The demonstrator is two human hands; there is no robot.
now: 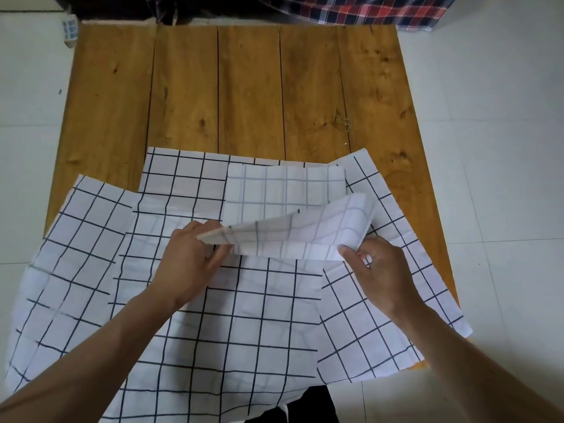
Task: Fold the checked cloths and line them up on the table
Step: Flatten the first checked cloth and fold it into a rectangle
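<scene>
Your left hand [190,254] pinched the near left corner of the small folded checked cloth [287,221], fingers curled about its edge. Your right hand [377,271] gripped the near right corner of the same cloth, thumb on top and fingers beneath. The near half of that cloth was lifted off the pile and tilted, its far half lying flat. It sat atop several larger checked cloths [213,315], spread open and overlapping across the near part of the wooden table [244,87], their near edges hanging over the table's front. One spread cloth reached out to the left, another to the right. Beyond the table's far edge lay a red and navy plaid fabric [366,9]. The table stood on a pale tiled floor [488,117].
</scene>
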